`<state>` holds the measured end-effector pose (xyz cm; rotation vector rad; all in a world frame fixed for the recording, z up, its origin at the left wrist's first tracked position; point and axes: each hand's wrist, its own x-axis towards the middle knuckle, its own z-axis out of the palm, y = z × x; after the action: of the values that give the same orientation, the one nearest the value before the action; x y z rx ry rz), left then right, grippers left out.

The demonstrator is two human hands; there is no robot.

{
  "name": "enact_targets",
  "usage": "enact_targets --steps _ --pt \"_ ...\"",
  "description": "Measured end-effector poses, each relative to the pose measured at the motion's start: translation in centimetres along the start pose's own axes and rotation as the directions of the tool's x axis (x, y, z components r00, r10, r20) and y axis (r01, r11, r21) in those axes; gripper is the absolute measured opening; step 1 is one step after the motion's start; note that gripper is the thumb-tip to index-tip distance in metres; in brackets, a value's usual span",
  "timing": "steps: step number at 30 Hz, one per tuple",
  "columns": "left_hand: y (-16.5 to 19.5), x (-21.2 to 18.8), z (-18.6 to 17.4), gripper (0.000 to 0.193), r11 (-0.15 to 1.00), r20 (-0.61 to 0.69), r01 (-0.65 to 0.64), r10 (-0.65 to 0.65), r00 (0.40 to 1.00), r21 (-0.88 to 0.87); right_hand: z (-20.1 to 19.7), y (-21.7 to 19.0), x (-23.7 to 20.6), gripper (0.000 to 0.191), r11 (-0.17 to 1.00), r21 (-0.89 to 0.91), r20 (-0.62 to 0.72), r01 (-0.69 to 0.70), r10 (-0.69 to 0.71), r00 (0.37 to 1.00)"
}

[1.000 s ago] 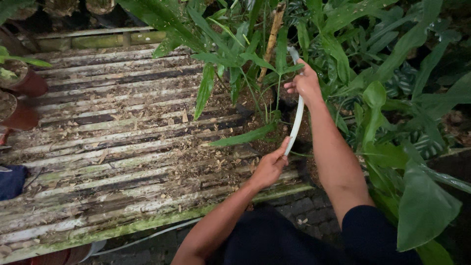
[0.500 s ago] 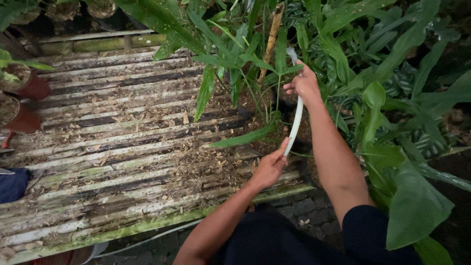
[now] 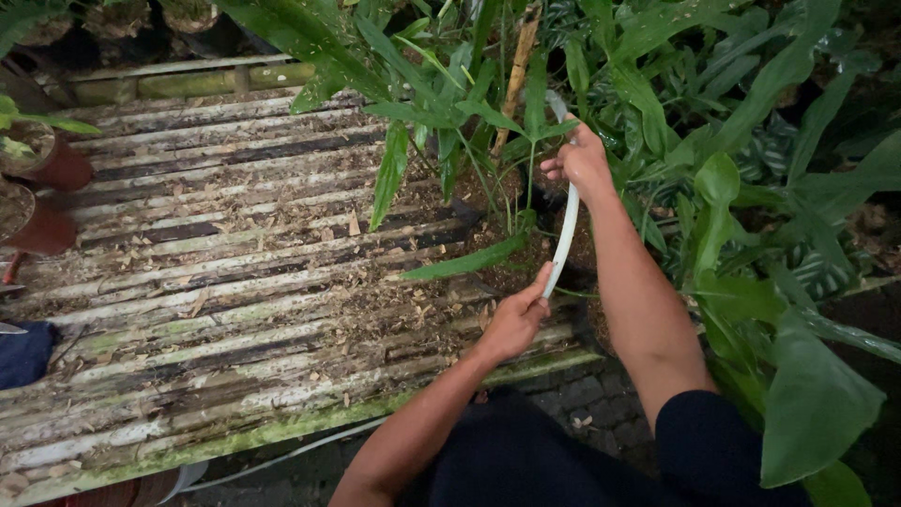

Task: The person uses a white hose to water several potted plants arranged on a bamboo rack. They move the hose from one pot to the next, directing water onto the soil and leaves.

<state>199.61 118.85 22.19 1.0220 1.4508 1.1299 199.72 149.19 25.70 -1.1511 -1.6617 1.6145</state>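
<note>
Holding: I see both my hands on one long pale leaf stalk, far right of the middle.
Right hand: my right hand is at the far end of the stalk, fingers curled tight around it.
Left hand: my left hand is at the near end, thumb and fingers pinched shut on it.
Stalk: it runs in a soft bend from near to far, going up into the green plants.
Bench: a slatted bamboo bench fills the left side, with dry bits on it.
Pots: two brown pots sit at the far left edge.
Cloth: a blue cloth lies near left.
</note>
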Motion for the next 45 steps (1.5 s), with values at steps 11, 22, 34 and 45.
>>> enact_targets --steps 11,22,34,45 --pt "0.6 -0.4 0.0 0.065 0.993 0.046 0.114 -0.114 0.992 -0.010 0.0 0.1 -0.2 0.067 0.989 -0.108 0.049 -0.102 0.108 0.993" --pt "-1.3 0.6 -0.1 0.069 1.000 -0.018 0.026 -0.026 1.000 0.011 -0.7 0.5 -0.1 0.068 0.993 -0.046 -0.120 0.105 -0.110 0.987" --pt "-1.5 1.3 -0.3 0.065 0.996 -0.129 -0.083 0.080 0.988 -0.017 0.9 -1.5 0.5 0.074 0.996 0.038 -0.090 0.081 -0.077 0.993" --pt "-1.3 1.2 -1.1 0.064 0.997 -0.095 -0.071 0.069 0.993 -0.017 0.4 -0.7 0.5 0.074 0.981 0.036 -0.125 0.189 -0.183 0.975"
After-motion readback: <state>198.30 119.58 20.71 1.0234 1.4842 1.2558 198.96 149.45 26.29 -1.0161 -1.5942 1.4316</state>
